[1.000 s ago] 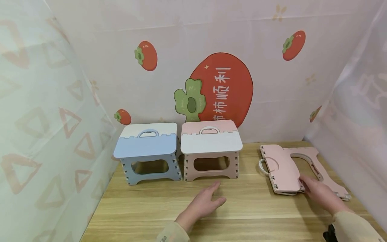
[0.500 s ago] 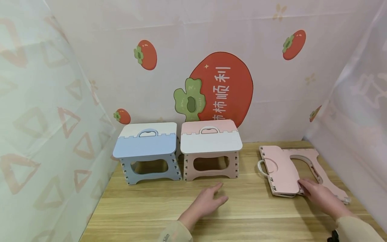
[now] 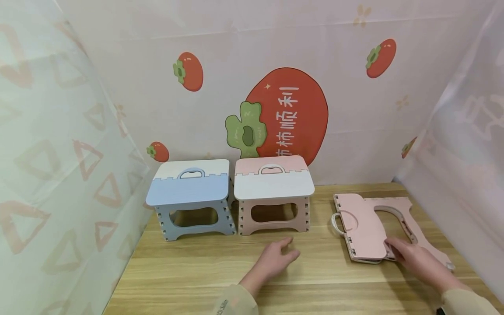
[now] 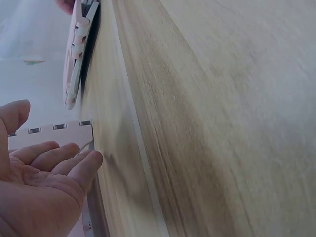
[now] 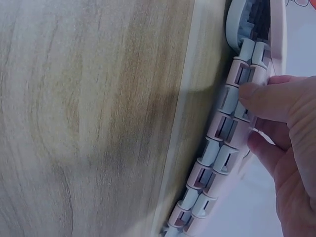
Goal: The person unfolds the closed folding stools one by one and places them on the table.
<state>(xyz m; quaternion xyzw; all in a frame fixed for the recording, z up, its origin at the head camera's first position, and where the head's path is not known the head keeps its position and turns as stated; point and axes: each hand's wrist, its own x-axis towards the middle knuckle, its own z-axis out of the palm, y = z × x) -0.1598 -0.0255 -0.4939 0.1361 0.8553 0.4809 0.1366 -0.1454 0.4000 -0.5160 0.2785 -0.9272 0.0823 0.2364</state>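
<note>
A pink folding stool (image 3: 362, 227), folded flat with a loop handle on its left edge, lies at the right of the table. My right hand (image 3: 417, 260) holds its near edge. In the right wrist view the thumb (image 5: 269, 101) lies on the pink and grey hinge knuckles (image 5: 217, 148) and the other fingers are on the pink side. My left hand (image 3: 273, 260) hangs over the wood in front of the standing pink and white stool (image 3: 275, 186), holding nothing. Its fingers (image 4: 59, 163) are relaxed and apart in the left wrist view.
A blue and white folding stool (image 3: 189, 188) stands opened beside the pink and white one, both against the back cloth (image 3: 346, 162) with persimmon prints. Cloth walls also bound the wooden table (image 3: 189, 275) on the left and right.
The folded stool has slid slightly toward me and to the left along with my right hand. My left hand has drifted a little to the right, still holding nothing.
</note>
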